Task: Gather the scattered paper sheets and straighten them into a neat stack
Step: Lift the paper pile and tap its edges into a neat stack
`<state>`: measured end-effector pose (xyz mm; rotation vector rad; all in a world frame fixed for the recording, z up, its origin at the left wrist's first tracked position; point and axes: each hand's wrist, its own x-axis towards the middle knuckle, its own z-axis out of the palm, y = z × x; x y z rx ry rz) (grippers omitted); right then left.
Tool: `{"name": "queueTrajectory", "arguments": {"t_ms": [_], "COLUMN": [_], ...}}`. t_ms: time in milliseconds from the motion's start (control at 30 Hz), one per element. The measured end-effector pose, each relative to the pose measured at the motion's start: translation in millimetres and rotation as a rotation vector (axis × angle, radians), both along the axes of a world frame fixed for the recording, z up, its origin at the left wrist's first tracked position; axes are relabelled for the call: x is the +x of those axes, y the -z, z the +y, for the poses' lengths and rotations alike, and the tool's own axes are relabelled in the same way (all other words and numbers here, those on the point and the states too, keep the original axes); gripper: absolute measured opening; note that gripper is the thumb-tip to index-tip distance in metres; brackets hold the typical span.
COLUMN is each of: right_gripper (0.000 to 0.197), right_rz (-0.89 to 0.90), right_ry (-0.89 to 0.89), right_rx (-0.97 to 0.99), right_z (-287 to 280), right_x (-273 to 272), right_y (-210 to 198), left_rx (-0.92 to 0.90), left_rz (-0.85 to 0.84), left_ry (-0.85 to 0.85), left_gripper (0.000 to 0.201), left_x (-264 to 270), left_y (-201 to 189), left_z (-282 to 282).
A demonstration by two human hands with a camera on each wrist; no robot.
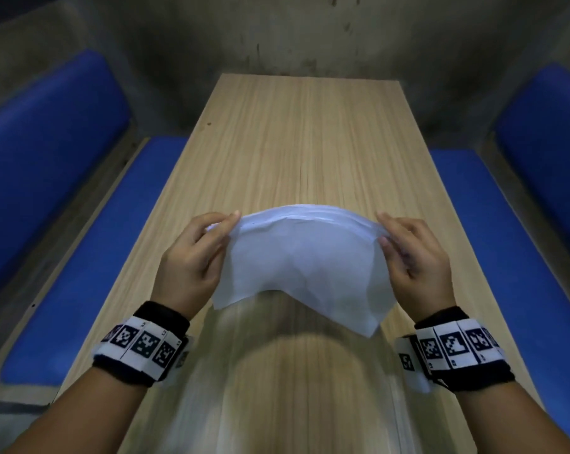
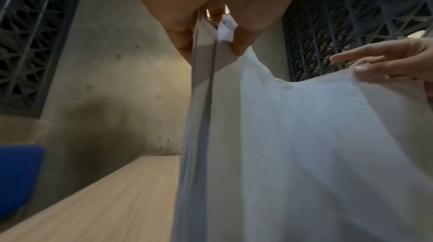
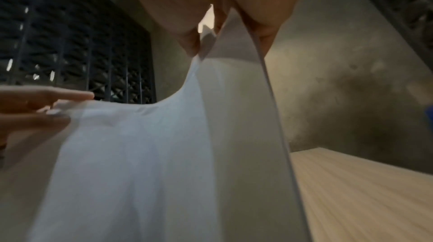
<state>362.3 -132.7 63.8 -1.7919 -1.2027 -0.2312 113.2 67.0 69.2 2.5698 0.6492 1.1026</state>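
Note:
A bundle of white paper sheets (image 1: 301, 267) hangs in the air above the wooden table (image 1: 277, 142), bowed upward in the middle. My left hand (image 1: 211, 237) pinches its left edge between thumb and fingers. My right hand (image 1: 398, 240) pinches the right edge the same way. In the left wrist view the paper sheets (image 2: 293, 144) drop from my left hand (image 2: 211, 29), with the right hand (image 2: 374, 64) at the far side. In the right wrist view the paper sheets (image 3: 152, 153) hang from my right hand (image 3: 229, 29), and the left hand (image 3: 46, 105) holds the opposite edge.
Blue cushioned benches run along both sides of the table, one bench (image 1: 90, 250) on the left and another bench (image 1: 493, 244) on the right. A stained concrete wall (image 1: 277, 37) closes the far end. Dark window grilles (image 2: 28, 42) show in the wrist views.

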Motion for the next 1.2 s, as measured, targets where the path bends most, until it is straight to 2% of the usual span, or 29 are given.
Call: {"name": "queueTrajectory", "arguments": {"t_ms": [100,267,467,567,600,633,700,733,767,800,833,867,900,967,1067,1133,1200], "right_gripper": [0.032,0.024,0.025,0.028,0.034,0.047,0.077,0.085,0.085,0.075,0.055,0.034,0.023,0.025,0.031,0.036,0.044], "right_rz": [-0.031,-0.055,-0.107,-0.039,0.042,0.169,0.555,0.740,0.864,0.930,0.955,0.952,0.942,0.913,0.825,0.788,0.809], "right_ry": [0.005,0.047,0.076,0.064,0.055,0.040,-0.008,-0.030,-0.036,-0.022,0.007,0.054,0.097,0.099,-0.034,-0.098,-0.109], "right_rx": [-0.013,0.023,0.027,0.045,0.063,0.089,0.192,0.252,0.268,0.238,0.184,0.132,0.104,0.131,0.252,0.294,0.255], "right_z": [0,-1,-5,-8,-10,-12,-14,-15,-15,-14,-11,-7,-3,2,0,-6,-9], "right_x": [2,2,3,3,4,3,2,2,0,-2,-4,-6,-7,-9,-5,-2,-1], "right_y": [4,5,12,14,14,14,20,26,34,43,51,56,58,47,15,6,14], "left_rx": [0.058,0.037,0.055,0.005,-0.069,-0.219,-0.687,-0.898,-1.043,-1.116,-1.147,-1.133,-1.105,-1.030,-0.923,-0.928,-0.957], "left_rz": [0.018,-0.026,-0.065,-0.105,-0.134,-0.182,-0.318,-0.376,-0.399,-0.373,-0.334,-0.306,-0.307,-0.344,-0.437,-0.487,-0.474], "left_ry": [0.002,-0.065,-0.073,-0.067,-0.088,-0.107,-0.081,-0.052,-0.030,-0.033,-0.046,-0.082,-0.107,-0.119,-0.040,0.033,0.059], "left_gripper": [0.037,0.022,0.018,0.019,0.023,0.032,0.054,0.058,0.056,0.051,0.043,0.031,0.018,0.017,0.022,0.030,0.036], "left_x": [-3,-4,-9,-10,-10,-10,-10,-9,-8,-5,-1,5,11,18,11,1,-6], "left_y": [-1,2,10,13,14,16,24,30,38,47,53,57,58,53,35,31,40], "left_z": [5,13,22,23,23,22,23,24,24,25,23,20,17,13,11,6,0]}}
